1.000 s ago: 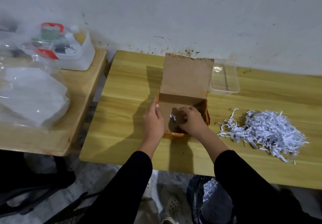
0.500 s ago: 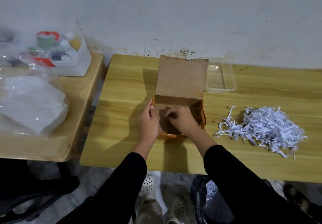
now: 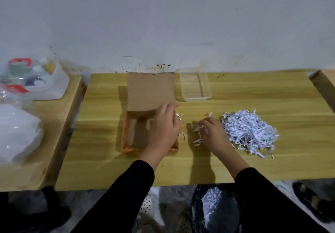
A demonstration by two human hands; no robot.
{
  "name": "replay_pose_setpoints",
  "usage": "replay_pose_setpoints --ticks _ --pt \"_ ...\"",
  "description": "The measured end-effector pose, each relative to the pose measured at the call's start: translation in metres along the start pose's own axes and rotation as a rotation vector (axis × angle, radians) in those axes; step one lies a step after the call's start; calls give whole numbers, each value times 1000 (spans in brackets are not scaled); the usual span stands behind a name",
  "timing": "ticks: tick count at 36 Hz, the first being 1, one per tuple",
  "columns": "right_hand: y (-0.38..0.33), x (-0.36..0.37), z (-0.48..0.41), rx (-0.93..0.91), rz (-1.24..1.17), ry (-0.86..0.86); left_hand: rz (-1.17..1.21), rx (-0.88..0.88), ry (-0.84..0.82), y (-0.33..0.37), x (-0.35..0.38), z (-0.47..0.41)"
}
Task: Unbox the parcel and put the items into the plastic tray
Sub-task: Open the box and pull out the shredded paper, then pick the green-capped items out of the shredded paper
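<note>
The cardboard parcel box (image 3: 133,135) sits open on the wooden table (image 3: 101,124), with an orange rim and its brown lid (image 3: 150,91) standing up at the back. Its visible inside shows only bare cardboard. My left hand (image 3: 165,129) reaches across the box's right side with fingers spread; a few paper strips lie by its fingertips. My right hand (image 3: 214,136) is just right of the box, pinching a few white paper strips (image 3: 198,133). Beside it lies the pile of shredded paper (image 3: 251,131). The clear plastic tray (image 3: 196,97) stands empty behind, against the wall.
A second wooden table (image 3: 45,135) on the left carries a clear bag of white material (image 3: 16,131) and a white tub of small bottles (image 3: 36,77). A cardboard corner (image 3: 324,78) shows at the far right. Below the table edge is a dark bag with shreds (image 3: 213,205).
My right hand came out of the box and moved right with a few paper strips. My left hand shifted from the box's left wall across to its right side. The view tilted upward.
</note>
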State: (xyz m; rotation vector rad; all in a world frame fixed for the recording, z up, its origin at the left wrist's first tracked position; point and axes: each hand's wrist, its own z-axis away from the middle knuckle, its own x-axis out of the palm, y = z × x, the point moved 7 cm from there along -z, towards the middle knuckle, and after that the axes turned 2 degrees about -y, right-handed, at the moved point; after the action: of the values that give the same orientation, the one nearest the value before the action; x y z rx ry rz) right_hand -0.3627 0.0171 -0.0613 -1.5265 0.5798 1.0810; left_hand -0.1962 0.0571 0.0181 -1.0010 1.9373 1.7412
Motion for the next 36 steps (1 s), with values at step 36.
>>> replay_pose_setpoints --ticks 36 --pt "78 -63 37 -123 -129 243 182 11 -134 27 146 -6"
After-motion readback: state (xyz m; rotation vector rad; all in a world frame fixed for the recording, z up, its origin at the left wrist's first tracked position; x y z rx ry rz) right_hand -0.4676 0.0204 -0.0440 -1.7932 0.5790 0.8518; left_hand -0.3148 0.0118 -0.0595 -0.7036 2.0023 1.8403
